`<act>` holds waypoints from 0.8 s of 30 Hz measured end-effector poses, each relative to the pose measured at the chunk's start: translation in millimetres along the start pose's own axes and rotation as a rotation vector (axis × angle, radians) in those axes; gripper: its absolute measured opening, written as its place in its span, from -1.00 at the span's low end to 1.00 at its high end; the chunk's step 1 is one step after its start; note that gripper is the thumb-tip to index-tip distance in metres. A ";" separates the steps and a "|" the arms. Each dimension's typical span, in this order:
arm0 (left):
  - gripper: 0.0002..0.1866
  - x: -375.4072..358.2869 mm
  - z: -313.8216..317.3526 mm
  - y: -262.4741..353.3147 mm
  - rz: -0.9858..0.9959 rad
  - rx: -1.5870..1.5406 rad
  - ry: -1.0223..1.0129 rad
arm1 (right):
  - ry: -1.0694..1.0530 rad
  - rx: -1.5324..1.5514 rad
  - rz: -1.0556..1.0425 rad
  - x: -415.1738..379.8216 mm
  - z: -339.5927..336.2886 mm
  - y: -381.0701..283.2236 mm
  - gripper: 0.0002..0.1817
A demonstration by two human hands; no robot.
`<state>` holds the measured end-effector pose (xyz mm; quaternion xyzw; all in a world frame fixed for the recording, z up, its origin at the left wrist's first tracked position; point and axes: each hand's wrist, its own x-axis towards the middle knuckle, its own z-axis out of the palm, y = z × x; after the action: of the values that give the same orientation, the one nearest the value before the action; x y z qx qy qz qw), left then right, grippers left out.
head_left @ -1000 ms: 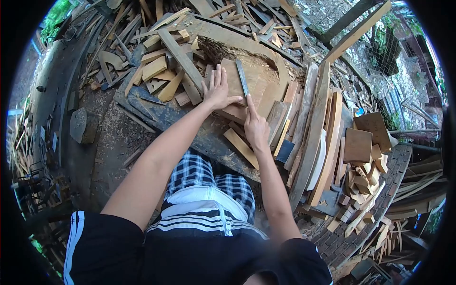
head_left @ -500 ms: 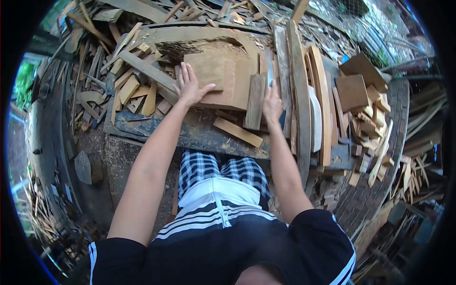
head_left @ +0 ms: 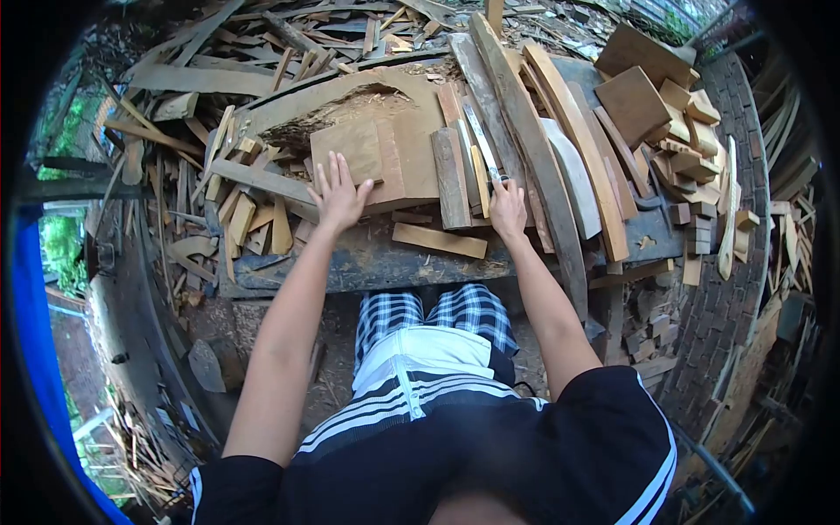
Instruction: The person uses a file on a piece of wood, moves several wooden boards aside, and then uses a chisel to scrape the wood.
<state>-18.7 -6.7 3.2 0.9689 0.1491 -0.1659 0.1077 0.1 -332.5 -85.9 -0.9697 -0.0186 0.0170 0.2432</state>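
Observation:
My left hand [head_left: 339,194] lies with fingers spread on the near edge of a square wooden board [head_left: 350,150]. That board rests on a larger wood block [head_left: 409,162]. My right hand [head_left: 507,208] is closed around the handle of a long-bladed knife [head_left: 480,140], whose shiny blade points away from me; its exact kind is hard to make out. Left of the knife stand a thin light strip [head_left: 479,182] and a weathered grey wood piece [head_left: 451,179], beside the block. A short plank [head_left: 439,241] lies in front of the block.
Long timbers [head_left: 534,149] run along the right of the dark worktable [head_left: 350,278]. Beyond them are square boards [head_left: 632,105] and stacked offcuts [head_left: 696,162]. Scrap wood [head_left: 254,219] is heaped at the left, with more behind. A brick ledge [head_left: 722,289] borders the right.
The view has shifted, so the bench appears turned. My right hand still grips the knife, whose blade now shows more clearly. My left hand remains on the square board.

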 end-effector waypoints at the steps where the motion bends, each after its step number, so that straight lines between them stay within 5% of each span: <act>1: 0.06 -9.9 4.2 3.6 0.032 0.049 0.026 | 0.000 -0.034 0.026 -0.2 -3.1 -2.5 -0.66; 4: 0.08 -28.0 8.2 8.2 0.084 0.147 0.071 | 0.110 -0.009 0.091 2.1 2.7 -0.7 -0.59; 9: 0.20 -34.5 -2.9 15.7 0.063 0.149 0.001 | -0.268 0.096 0.235 32.5 2.4 6.8 -0.72; 18: 0.27 -43.5 1.6 31.3 0.004 0.081 0.003 | -0.174 0.158 0.216 27.8 15.8 5.5 -0.65; 24: 0.03 -82.2 24.6 14.0 0.166 -0.030 0.263 | -0.328 0.278 0.239 54.8 27.6 18.4 -0.47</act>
<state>-95.3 -46.8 11.8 0.9895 0.0835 -0.0260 0.1153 54.2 -333.3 -120.3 -0.9065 0.0593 0.2053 0.3642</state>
